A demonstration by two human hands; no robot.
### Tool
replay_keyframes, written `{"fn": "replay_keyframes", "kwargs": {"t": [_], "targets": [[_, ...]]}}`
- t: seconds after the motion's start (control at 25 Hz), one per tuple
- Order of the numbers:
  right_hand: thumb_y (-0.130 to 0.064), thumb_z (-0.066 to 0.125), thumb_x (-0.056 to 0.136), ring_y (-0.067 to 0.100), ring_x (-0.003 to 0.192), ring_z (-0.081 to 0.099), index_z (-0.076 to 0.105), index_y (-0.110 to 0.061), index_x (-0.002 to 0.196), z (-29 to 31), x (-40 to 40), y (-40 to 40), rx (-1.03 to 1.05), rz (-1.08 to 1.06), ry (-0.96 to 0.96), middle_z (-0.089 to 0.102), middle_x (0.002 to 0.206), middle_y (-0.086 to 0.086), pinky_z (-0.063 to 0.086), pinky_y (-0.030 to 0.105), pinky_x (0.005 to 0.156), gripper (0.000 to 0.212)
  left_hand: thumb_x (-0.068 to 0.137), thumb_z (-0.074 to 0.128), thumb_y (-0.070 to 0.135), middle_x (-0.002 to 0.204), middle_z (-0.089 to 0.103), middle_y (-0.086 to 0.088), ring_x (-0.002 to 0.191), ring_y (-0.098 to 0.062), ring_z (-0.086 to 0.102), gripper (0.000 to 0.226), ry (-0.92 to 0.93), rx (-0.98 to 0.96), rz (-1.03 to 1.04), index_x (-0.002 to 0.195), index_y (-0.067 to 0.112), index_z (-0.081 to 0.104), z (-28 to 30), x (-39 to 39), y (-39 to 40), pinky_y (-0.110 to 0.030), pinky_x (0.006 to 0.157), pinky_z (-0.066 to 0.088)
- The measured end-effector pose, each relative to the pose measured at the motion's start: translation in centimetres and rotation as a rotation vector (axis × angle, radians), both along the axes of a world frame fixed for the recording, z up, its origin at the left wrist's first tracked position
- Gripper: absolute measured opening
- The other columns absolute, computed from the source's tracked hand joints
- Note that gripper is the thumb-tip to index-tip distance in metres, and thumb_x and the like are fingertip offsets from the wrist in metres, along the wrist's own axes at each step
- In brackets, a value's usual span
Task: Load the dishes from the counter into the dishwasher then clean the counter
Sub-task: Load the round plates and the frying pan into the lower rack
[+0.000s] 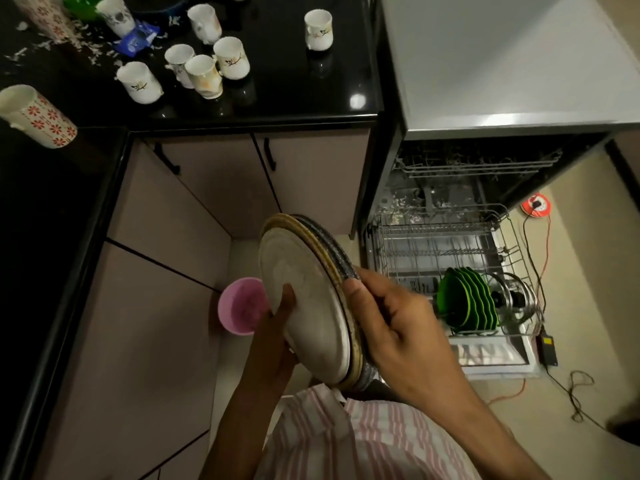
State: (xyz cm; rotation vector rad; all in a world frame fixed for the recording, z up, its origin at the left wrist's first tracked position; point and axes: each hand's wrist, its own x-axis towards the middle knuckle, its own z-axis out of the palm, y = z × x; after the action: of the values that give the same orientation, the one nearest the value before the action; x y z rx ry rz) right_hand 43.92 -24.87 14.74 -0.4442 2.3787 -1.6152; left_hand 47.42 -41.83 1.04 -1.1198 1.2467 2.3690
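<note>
A tilted stack of plates [304,289], white in front with a tan one and a dark patterned one behind, hangs in front of my chest. My left hand [277,327] holds the stack from below, thumb on the white face. My right hand [388,320] pinches the right edge of the dark plate. The dishwasher [485,126] stands open at the right with its lower rack [450,244] pulled out. Several green plates [467,299] and steel lids [516,296] stand in the rack. Several white mugs [204,71] stay on the black counter [294,81].
A pink bowl [239,306] sits on the floor below the plates. A red-flowered mug [38,116] stands near the counter's left edge. White scraps and a blue wrapper [136,38] litter the counter. Cables and an orange reel [536,206] lie on the floor right of the dishwasher.
</note>
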Motion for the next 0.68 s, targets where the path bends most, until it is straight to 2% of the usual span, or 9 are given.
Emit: {"fn": "replay_keyframes", "kwargs": {"t": [0.16, 0.32, 0.4, 0.56, 0.68], "targets": [[-0.03, 0.05, 0.101, 0.011, 0.044, 0.047, 0.069, -0.02, 0.098, -1.0, 3.2, 0.0, 0.005, -0.167, 0.009, 0.055, 0.055, -0.004, 0.034, 0.025, 0.042, 0.022, 0.068, 0.076, 0.066, 0.139, 0.056, -0.011, 0.125, -0.036, 0.055, 0.09, 0.035, 0.078, -0.058, 0.141, 0.023, 0.047, -1.5, 2.2, -0.2, -0.061, 0.102, 0.042], [-0.035, 0.054, 0.099, 0.017, 0.052, 0.061, 0.071, -0.026, 0.107, -0.8, 5.6, 1.0, -0.083, -0.288, 0.039, 0.066, 0.064, -0.001, 0.048, 0.042, 0.046, 0.021, 0.079, 0.066, 0.061, 0.136, 0.057, -0.015, 0.126, -0.036, 0.054, 0.078, 0.111, 0.138, -0.12, 0.141, 0.016, 0.047, -0.6, 3.5, 2.1, -0.061, 0.107, 0.038], [-0.035, 0.054, 0.098, 0.018, 0.051, 0.061, 0.071, -0.027, 0.109, -0.6, 6.5, 1.9, -0.035, -0.335, 0.106, 0.067, 0.065, 0.001, 0.047, 0.042, 0.044, 0.021, 0.086, 0.059, 0.057, 0.136, 0.057, -0.017, 0.127, -0.036, 0.053, 0.07, 0.12, 0.18, -0.133, 0.14, 0.013, 0.048, 0.1, 3.6, 3.8, -0.058, 0.11, 0.034], [-0.03, 0.053, 0.1, 0.015, 0.045, 0.056, 0.071, -0.02, 0.109, -0.5, 7.3, 4.9, 0.055, -0.392, 0.217, 0.063, 0.062, 0.0, 0.043, 0.036, 0.039, 0.022, 0.087, 0.061, 0.06, 0.139, 0.055, -0.017, 0.13, -0.036, 0.051, 0.072, 0.115, 0.142, -0.182, 0.142, 0.014, 0.047, -0.6, 3.7, 6.7, -0.059, 0.112, 0.031], [-0.023, 0.054, 0.1, 0.012, 0.042, 0.053, 0.07, -0.015, 0.108, -0.6, 7.6, 7.4, 0.086, -0.41, 0.287, 0.061, 0.059, -0.003, 0.041, 0.033, 0.037, 0.02, 0.077, 0.068, 0.066, 0.139, 0.055, -0.015, 0.126, -0.034, 0.054, 0.085, 0.094, 0.067, -0.187, 0.141, 0.015, 0.047, -0.9, 3.3, 8.9, -0.057, 0.108, 0.039]]}}
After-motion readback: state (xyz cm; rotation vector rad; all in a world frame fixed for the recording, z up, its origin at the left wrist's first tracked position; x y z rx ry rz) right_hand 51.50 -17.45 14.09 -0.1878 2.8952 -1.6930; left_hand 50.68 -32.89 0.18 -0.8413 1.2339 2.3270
